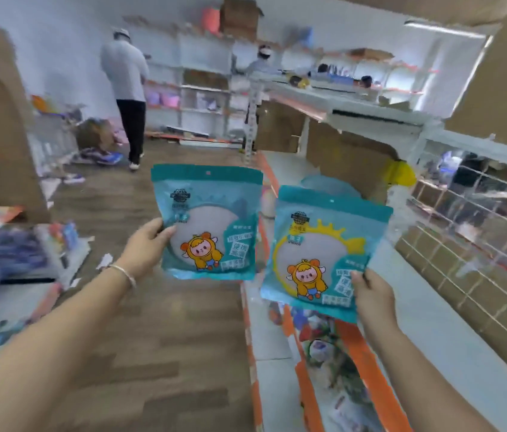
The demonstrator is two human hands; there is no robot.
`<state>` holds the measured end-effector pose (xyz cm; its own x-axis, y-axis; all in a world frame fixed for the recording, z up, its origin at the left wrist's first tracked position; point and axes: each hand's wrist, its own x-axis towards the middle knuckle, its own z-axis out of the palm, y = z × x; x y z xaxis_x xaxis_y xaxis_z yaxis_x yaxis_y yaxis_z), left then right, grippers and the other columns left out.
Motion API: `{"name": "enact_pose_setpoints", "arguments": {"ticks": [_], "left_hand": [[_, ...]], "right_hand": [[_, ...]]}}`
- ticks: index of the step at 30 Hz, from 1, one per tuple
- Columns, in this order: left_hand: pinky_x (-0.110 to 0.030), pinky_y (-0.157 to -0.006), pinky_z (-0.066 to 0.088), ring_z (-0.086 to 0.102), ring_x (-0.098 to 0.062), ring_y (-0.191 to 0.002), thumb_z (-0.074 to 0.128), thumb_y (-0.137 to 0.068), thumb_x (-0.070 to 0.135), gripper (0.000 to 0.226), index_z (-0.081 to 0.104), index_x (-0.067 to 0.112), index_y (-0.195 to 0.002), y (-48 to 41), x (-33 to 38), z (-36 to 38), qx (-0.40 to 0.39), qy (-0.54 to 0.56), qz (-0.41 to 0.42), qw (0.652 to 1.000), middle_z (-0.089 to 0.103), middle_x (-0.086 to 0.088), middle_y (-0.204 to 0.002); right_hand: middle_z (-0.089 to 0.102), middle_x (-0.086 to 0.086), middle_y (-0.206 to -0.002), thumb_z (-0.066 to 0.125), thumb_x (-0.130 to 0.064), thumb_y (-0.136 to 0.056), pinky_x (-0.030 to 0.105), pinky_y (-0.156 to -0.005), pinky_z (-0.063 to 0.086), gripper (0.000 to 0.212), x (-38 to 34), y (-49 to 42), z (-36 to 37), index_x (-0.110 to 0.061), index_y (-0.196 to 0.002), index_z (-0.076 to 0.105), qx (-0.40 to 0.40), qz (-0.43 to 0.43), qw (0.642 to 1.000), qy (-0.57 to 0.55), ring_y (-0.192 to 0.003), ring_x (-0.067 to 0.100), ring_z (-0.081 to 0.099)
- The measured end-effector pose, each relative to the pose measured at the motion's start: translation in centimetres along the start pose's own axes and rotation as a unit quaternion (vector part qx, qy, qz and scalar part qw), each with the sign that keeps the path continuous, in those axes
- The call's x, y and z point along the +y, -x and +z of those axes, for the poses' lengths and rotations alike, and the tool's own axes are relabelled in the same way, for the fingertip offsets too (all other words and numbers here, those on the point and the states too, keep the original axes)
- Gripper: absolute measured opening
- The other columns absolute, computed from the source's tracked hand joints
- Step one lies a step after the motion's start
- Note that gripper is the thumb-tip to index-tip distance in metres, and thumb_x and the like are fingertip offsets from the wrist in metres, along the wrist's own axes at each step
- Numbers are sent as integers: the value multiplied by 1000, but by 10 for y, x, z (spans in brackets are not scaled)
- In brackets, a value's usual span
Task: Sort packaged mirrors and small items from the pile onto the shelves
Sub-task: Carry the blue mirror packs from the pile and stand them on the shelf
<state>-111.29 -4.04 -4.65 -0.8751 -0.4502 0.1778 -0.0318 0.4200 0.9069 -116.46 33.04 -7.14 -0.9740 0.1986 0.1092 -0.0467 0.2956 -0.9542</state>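
Note:
I hold two teal packaged mirrors up in front of me, each printed with a cartoon child in a yellow suit. My left hand (149,241) grips the left mirror packet (208,222) by its left edge; a silver bracelet is on that wrist. My right hand (370,294) pinches the lower right corner of the right mirror packet (324,254), whose round mirror has a yellow sun-shaped rim. Both packets hang above the aisle floor and the orange-edged shelf (433,322) on my right.
A bin of mixed small items (324,347) lies below the right packet. A wire grid with cardboard boxes (479,232) backs the right shelf. Blurred goods (12,260) fill the left shelf. Two people (127,88) stand at far shelves, with clutter on the wooden floor.

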Motion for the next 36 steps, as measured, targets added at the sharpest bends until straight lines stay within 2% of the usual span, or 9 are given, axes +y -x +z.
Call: {"name": "enact_pose_setpoints", "arguments": {"ticks": [3,5,8,12,15,19,23,31,36], "left_hand": [[-37,-81,51,61,-25,-93,48,-97,20,23,59,2,-105,-14,-30,-72,65,-14,-16,998,66,-12,-104],[-29,-69,50,58,-19,-81,47,-97,20,23,59,1,-104,-23,-48,-121,106,-17,-42,993,64,-14,-102],[-41,-80,53,60,-23,-84,47,-97,23,15,61,20,-93,-39,-74,-195,172,-10,-56,984,65,-10,-102],[-18,-60,48,53,-16,-69,47,-97,19,18,59,5,-98,-59,-92,-284,263,-43,-59,962,60,-10,-87],[-43,-85,50,57,-27,-89,47,-97,24,24,59,3,-101,-72,-96,-334,298,-60,-61,951,63,-15,-102],[-42,-86,48,56,-26,-92,47,-96,21,21,59,5,-102,-90,-113,-395,347,-73,-81,931,62,-16,-105],[-43,-94,47,59,-29,-98,48,-96,19,23,60,5,-110,-107,-126,-432,379,-63,-90,919,62,-16,-111],[-33,-84,47,56,-21,-94,45,-98,13,25,59,4,-116,-166,-162,-461,445,1,-91,891,61,-10,-107],[-32,-79,50,57,-20,-90,45,-98,17,17,59,13,-106,-218,-177,-494,500,-4,-88,861,62,-9,-106]], "right_hand": [[57,3,-73,47,-9,-97,19,-58,44,28,-37,-8,82,-20,-72,53,-53,-40,998,6,-68,19,51],[60,11,-79,47,-11,-97,25,-61,43,21,-58,-14,141,-13,-78,56,-87,-67,994,6,-70,20,51],[59,19,-80,48,-15,-97,35,-61,41,22,-92,-19,229,-7,-78,56,-134,-87,987,-6,-67,25,51],[52,9,-71,45,-14,-98,31,-58,32,28,-149,-14,334,-11,-71,49,-191,-117,974,-23,-63,20,45],[48,-1,-67,42,-13,-100,23,-46,34,29,-185,-10,395,-15,-72,48,-223,-137,965,-34,-57,12,41],[59,-3,-79,41,-15,-100,20,-51,42,18,-223,-2,478,-12,-95,58,-273,-118,952,-68,-64,9,54],[61,-2,-81,42,-15,-100,26,-56,44,19,-247,-3,551,-12,-102,61,-311,-117,939,-88,-69,15,57],[63,6,-89,42,-17,-100,30,-63,47,17,-284,-28,694,-12,-98,59,-395,-144,901,-103,-70,18,58],[66,9,-102,43,-20,-100,37,-69,51,23,-328,-70,782,-9,-113,60,-434,-201,874,-86,-80,23,62]]}}
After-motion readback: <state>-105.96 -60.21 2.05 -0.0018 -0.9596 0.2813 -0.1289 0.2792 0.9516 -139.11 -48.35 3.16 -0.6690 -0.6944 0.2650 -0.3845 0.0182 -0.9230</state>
